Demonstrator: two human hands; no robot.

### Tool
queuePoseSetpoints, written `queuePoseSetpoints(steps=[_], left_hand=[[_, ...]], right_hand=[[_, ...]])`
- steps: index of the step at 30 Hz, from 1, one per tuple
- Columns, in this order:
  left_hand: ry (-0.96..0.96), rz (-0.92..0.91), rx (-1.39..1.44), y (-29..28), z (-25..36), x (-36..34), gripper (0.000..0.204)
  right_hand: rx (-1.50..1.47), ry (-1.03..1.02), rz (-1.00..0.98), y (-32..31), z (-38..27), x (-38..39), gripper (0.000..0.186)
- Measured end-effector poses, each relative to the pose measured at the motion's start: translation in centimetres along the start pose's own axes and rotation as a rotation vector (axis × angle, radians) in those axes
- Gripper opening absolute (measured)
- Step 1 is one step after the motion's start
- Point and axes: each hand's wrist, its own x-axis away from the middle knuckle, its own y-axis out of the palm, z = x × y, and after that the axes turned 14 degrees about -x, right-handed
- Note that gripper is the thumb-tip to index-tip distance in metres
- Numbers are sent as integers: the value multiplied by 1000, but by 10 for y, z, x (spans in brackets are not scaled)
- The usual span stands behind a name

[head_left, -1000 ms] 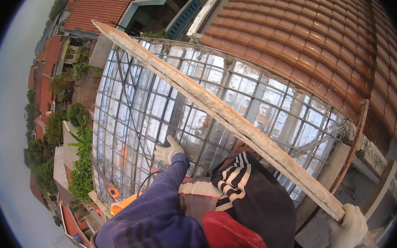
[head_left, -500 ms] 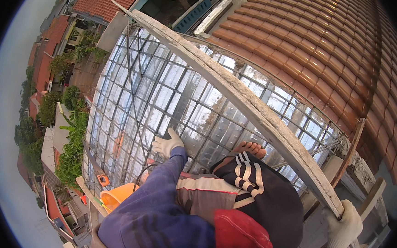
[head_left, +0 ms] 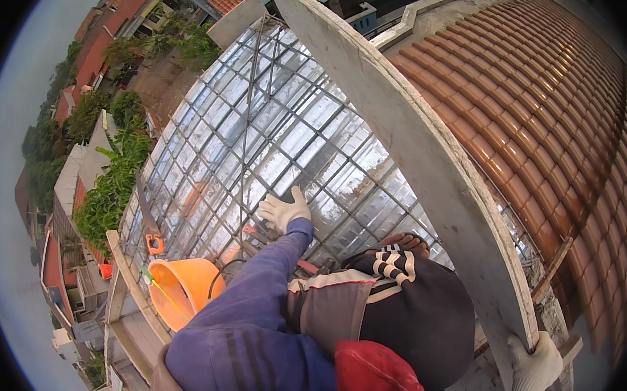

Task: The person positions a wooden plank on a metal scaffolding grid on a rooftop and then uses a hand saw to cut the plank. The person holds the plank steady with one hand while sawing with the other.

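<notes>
Grey board (head_left: 432,156), long: runs from upper left, over steel mesh (head_left: 310,141), to its near end gripped in the gloved right hand (head_left: 534,367), and lies rightward of the spread, unladen left hand (head_left: 283,209), well apart.

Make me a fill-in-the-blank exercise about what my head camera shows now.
1. The left hand and right hand both wear pale ____.
2. The near end of the long board is held by the ____ hand.
3. The handle of the handsaw is coloured ____.
4. The bucket is on the person's ____ side.

Missing words: gloves; right; orange; left.
</notes>
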Motion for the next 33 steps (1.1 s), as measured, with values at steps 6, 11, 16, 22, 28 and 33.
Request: queuePoseSetpoints(steps=[6,11,16,22,28,33], left_hand=[[-6,-29,2,-6,2,1,99],[-12,-19,10,-2,2,-1,100],[-3,-28,-1,-6,4,6,102],[-14,-11,0,-3,3,1,101],[-2,-20,20,-3,3,-1,98],[2,-44,22,-10,4,0,99]], right_hand=[[-132,-50,111,-4,-18,5,42],[-130,-64,99,1,-5,3,38],[-119,-99,94,-4,-5,4,37],[-173,-69,94,-10,-15,3,40],[-294,-157,-89,-27,-32,-2,37],[-374,-385,-44,-21,-89,-18,33]])
